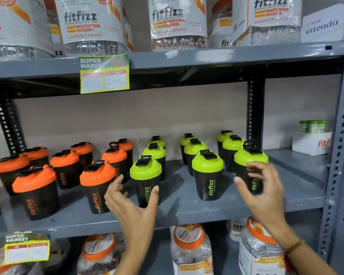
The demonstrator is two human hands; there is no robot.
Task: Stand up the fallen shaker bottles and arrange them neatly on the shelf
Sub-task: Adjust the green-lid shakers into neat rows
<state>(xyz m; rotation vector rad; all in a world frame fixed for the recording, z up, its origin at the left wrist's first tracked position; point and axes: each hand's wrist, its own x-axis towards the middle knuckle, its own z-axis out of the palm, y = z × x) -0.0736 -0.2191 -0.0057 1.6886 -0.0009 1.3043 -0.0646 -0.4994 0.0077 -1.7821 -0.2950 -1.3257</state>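
Black shaker bottles stand upright in rows on the grey middle shelf (187, 209): orange-lidded ones (34, 179) on the left, green-lidded ones (207, 165) on the right. None that I can see lies on its side. My left hand (133, 207) is spread around the lower part of the front green-lidded bottle (145, 171); the thumb lies against its right side and the fingers are off to its left. My right hand (266, 195) hovers with loosely curled, parted fingers in front of the rightmost green-lidded bottle (250, 155), hiding part of its body.
Large fitfizz jars (91, 22) fill the shelf above, and more jars (189, 247) the shelf below. A white box with green tubs (311, 141) sits at the back right. Perforated steel posts (337, 155) frame the right side. Price tags (104, 74) hang from the shelf edges.
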